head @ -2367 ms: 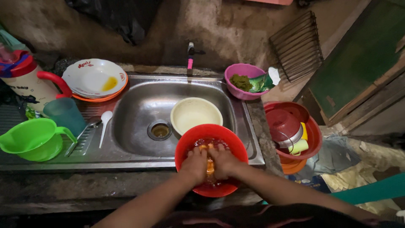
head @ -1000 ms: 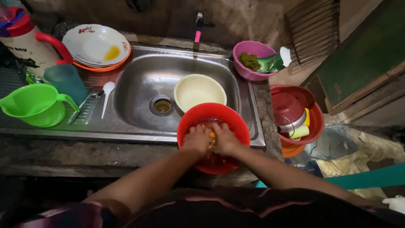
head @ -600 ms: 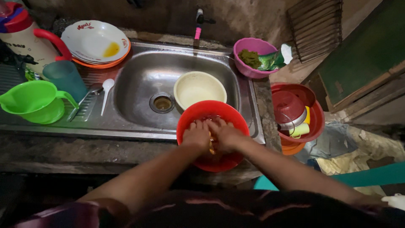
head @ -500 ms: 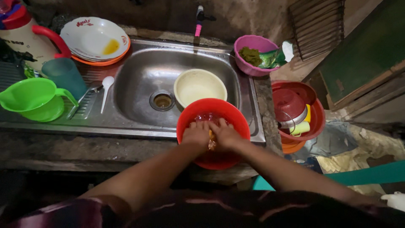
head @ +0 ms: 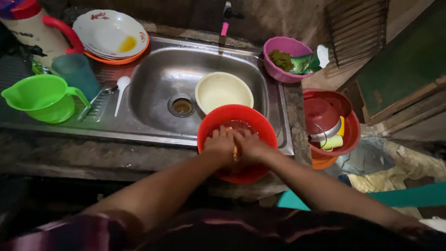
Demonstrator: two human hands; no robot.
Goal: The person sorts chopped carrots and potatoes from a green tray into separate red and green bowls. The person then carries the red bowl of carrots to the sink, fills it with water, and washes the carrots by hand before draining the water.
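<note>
Both hands are seen pressed together inside a red plastic bowl [head: 237, 122] that sits on the front edge of a stainless steel sink [head: 153, 81], at its right corner. The left hand [head: 220, 145] and the right hand [head: 250, 145] are closed side by side around a small yellow-orange object [head: 235, 151], of which only a sliver is shown between them; what it is cannot be told, perhaps a sponge or a piece of food. The fingers of both hands are curled inward and point toward the wet bottom of the bowl. Just behind the red bowl, inside the sink basin, a cream-coloured bowl [head: 224, 91] is set beside the drain [head: 181, 106]. On the draining board to the left, a white spoon [head: 121, 90] is laid near a teal cup [head: 75, 73] and a green jug [head: 41, 97]. Behind them a stack of plates [head: 111, 37] is placed, the top one white with a yellow smear, next to a white pitcher with a red handle [head: 35, 25]. At the back right corner a purple bowl [head: 284, 58] with green contents is found, and to the right of the sink a red basin [head: 335, 123] holding an upturned red bowl is kept. A tap [head: 226, 14] is mounted on the wall above the sink.
</note>
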